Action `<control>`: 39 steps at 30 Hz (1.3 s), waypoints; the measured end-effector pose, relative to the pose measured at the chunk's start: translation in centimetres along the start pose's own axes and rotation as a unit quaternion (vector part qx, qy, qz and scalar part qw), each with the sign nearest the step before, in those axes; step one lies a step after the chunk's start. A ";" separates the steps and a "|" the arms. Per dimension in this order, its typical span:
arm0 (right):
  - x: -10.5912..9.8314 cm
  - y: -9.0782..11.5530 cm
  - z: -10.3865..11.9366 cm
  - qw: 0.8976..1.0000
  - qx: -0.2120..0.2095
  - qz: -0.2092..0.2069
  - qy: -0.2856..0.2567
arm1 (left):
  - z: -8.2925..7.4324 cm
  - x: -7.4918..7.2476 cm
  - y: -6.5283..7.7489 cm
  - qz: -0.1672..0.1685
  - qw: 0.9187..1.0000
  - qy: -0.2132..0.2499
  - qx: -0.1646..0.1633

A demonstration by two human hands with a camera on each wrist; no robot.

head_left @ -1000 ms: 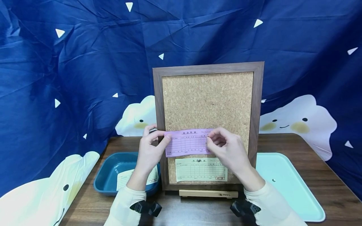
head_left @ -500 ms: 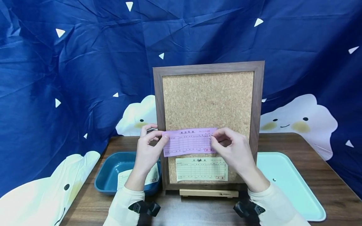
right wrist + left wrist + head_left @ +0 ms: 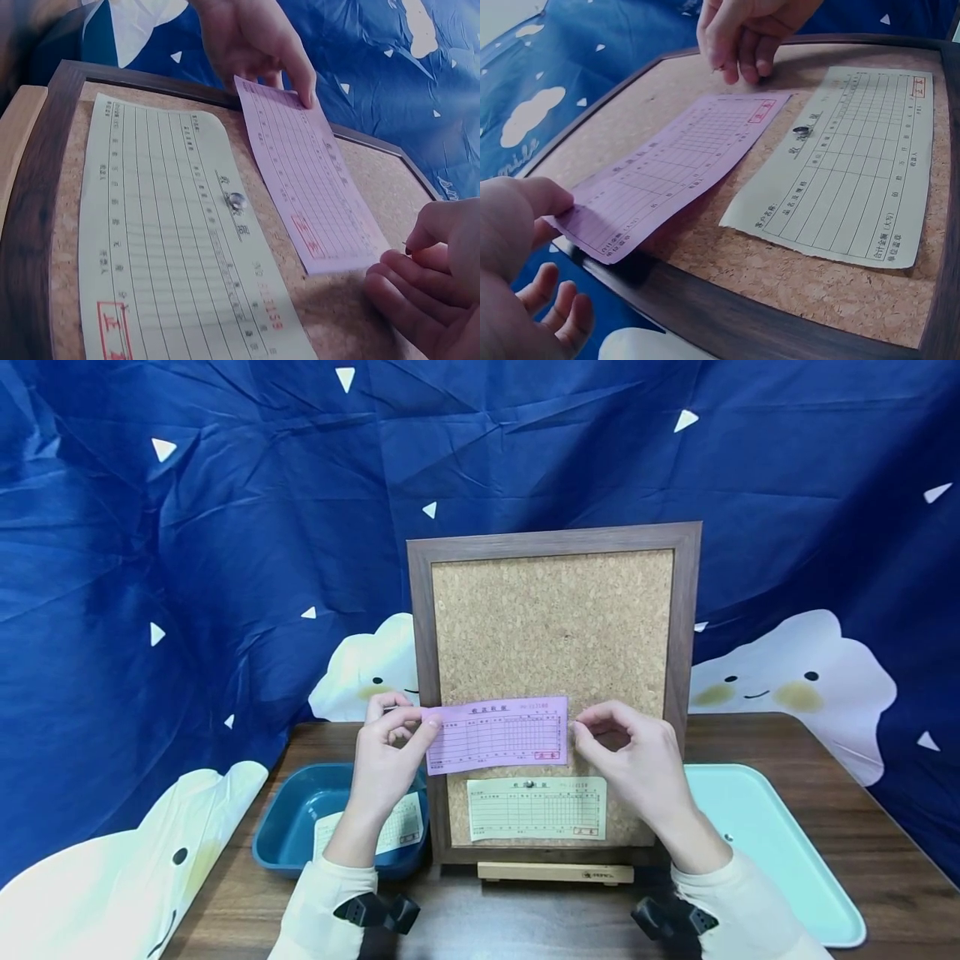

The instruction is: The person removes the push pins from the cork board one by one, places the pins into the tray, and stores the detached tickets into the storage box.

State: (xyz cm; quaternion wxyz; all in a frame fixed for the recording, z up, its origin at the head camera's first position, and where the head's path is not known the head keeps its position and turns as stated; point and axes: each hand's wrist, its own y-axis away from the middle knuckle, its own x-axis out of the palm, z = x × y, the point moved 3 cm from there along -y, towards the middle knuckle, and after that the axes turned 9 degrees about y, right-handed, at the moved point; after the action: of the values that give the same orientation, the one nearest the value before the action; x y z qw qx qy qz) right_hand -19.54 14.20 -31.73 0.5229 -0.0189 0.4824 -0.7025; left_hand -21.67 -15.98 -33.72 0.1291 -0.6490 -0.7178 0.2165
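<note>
Left fingers: closed in a pinch, thumb in front, on the left end of the purple slip.
Right fingers: thumb and forefinger tips together on a tiny pin (mostly hidden, only a dark bit shows), just beside the slip's right edge.
Purple slip: held up in front of the board's lower half, tilted a little, its left end over the frame, its red stamp at lower right.
Green slip: directly below, nearly level against the cork, a silver tack near the middle of its top edge.
Ledge: pale wood, under the frame's bottom.
Bin: blue, left of the board, another pale slip inside.
Tray: mint, right of the board, one small stud on it.
Tabletop: brown wood grain.
Backdrop: blue cloth with clouds.
</note>
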 end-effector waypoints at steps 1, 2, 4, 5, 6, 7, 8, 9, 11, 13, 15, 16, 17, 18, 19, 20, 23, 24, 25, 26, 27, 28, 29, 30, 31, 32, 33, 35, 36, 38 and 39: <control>-0.1 0.0 -0.1 1.000 0.000 -0.001 0.001 | 0.0 -0.1 0.0 0.000 1.000 0.003 -0.001; -0.2 0.1 -0.2 1.000 -0.001 -0.003 0.002 | 0.0 -0.1 0.0 0.001 1.000 0.004 -0.002; -0.3 0.1 -0.3 1.000 -0.003 -0.005 0.002 | 0.1 -0.3 0.0 0.000 1.000 0.008 -0.003; -0.4 0.1 -0.3 1.000 -0.005 -0.006 0.003 | 0.1 -0.4 0.0 0.000 1.000 0.011 -0.002; -0.4 0.1 -0.4 1.000 -0.007 -0.007 0.003 | 0.1 -0.4 0.0 0.000 1.000 0.013 -0.001; -0.5 0.1 -0.4 1.000 -0.008 -0.008 0.004 | 0.1 -0.5 0.0 0.000 1.000 0.015 0.001; -0.6 0.1 -0.4 1.000 -0.008 -0.009 0.003 | 0.1 -0.6 0.0 0.000 1.000 0.016 0.003; -0.6 0.1 -0.4 1.000 -0.008 -0.009 0.003 | 0.1 -0.6 0.1 0.000 1.000 0.016 0.004; -0.7 0.1 -0.5 1.000 -0.005 -0.009 0.003 | 0.0 -0.7 0.1 -0.002 1.000 0.015 0.008; -0.8 0.1 -0.5 1.000 -0.003 -0.010 0.001 | 0.0 -0.8 0.1 -0.005 1.000 0.013 0.011; -0.8 0.2 -0.5 1.000 -0.002 -0.009 0.000 | 0.0 -0.9 0.1 -0.009 1.000 0.013 0.013; -0.9 0.2 -0.5 1.000 -0.001 -0.009 0.000 | 0.0 -0.9 0.2 -0.010 1.000 0.015 0.013; -0.9 0.2 -0.5 1.000 -0.001 -0.009 -0.001 | 0.0 -0.9 0.2 -0.011 1.000 0.016 0.013; -0.9 0.2 -0.6 1.000 -0.001 -0.008 -0.001 | 0.0 -1.0 0.2 -0.012 1.000 0.018 0.011; -0.9 0.2 -0.6 1.000 -0.001 -0.009 -0.001 | 0.1 -1.0 0.2 -0.012 1.000 0.019 0.010; -1.0 0.2 -0.6 1.000 -0.001 -0.009 -0.001 | 0.1 -1.0 0.2 -0.011 1.000 0.019 0.008; -1.0 0.3 -0.8 1.000 -0.002 -0.012 -0.001 | 0.0 -1.1 0.3 -0.009 1.000 0.010 0.004; -1.0 0.3 -0.9 1.000 -0.003 -0.013 0.000 | -0.1 -1.1 0.3 -0.009 1.000 0.005 0.002; -1.1 0.3 -0.9 1.000 -0.003 -0.013 0.000 | -0.1 -1.1 0.3 -0.008 1.000 -0.001 0.001; -1.1 0.3 -1.0 1.000 -0.004 -0.013 0.001 | -0.2 -1.1 0.3 -0.008 1.000 -0.007 0.000; -1.2 0.3 -1.0 1.000 -0.004 -0.014 0.002 | -0.2 -1.2 0.4 -0.009 1.000 -0.013 -0.001; -1.2 0.3 -1.1 1.000 -0.004 -0.014 0.003 | -0.2 -1.2 0.4 -0.010 1.000 -0.016 -0.002; -1.3 0.4 -1.1 1.000 -0.004 -0.014 0.005 | -0.2 -1.2 0.3 -0.010 1.000 -0.019 -0.002; -1.4 0.4 -1.2 1.000 -0.004 -0.015 0.005 | -0.2 -1.3 0.3 -0.010 1.000 -0.021 -0.002; -1.4 0.4 -1.3 1.000 -0.003 -0.015 0.006 | -0.2 -1.3 0.3 -0.009 1.000 -0.021 -0.002; -1.5 0.4 -1.3 1.000 -0.003 -0.016 0.007 | -0.2 -1.3 0.3 -0.010 1.000 -0.021 -0.002; -1.5 0.4 -1.4 1.000 -0.003 -0.016 0.008 | -0.2 -1.3 0.3 -0.010 1.000 -0.020 -0.001; -1.6 0.5 -1.5 1.000 -0.002 -0.017 0.009 | -0.3 -1.4 0.3 -0.011 1.000 -0.021 -0.001; -1.7 0.5 -1.5 1.000 -0.002 -0.017 0.010 | -0.3 -1.4 0.4 -0.012 1.000 -0.023 -0.002; -1.8 0.5 -1.6 1.000 0.000 -0.017 0.011 | -0.3 -1.5 0.5 -0.014 1.000 -0.026 -0.005; -1.8 0.5 -1.6 1.000 0.001 -0.017 0.012 | -0.3 -1.5 0.6 -0.014 1.000 -0.027 -0.007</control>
State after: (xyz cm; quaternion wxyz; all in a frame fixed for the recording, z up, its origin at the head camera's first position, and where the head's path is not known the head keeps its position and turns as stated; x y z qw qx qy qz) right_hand -19.20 16.63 -32.05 0.5051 -0.0188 0.4876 -0.7119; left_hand -20.84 -17.43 -33.55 0.1082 -0.6337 -0.7314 0.2275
